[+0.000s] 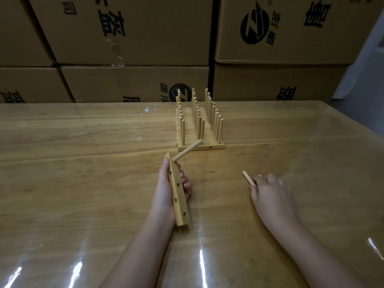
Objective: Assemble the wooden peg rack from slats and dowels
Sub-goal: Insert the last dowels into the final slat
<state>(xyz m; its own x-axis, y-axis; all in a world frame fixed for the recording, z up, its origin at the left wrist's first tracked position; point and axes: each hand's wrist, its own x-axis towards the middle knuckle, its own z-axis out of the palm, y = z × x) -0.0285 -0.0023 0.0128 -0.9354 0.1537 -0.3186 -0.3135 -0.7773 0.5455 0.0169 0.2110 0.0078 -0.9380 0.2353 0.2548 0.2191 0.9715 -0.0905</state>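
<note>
1. Where the left hand (166,190) wraps the slat (180,206), the grip sits mid-length, thumb on one long edge and fingers on the other. The slat is tilted on edge just above the table (83,142). Judged light, stiff and smooth; hold it by the edges and keep the holes uncovered.
2. One dowel (188,151) sticks out of the far end hole, angled toward the rack (218,146). It is thin and would probably snap if levered sideways.
3. The rack is part-built and stands mid-table with its pegs upright, apart from both hands.
4. Right hand (272,194) pinches a loose dowel (248,178) low over the table. Best gripped near one end and pushed in straight.
</note>
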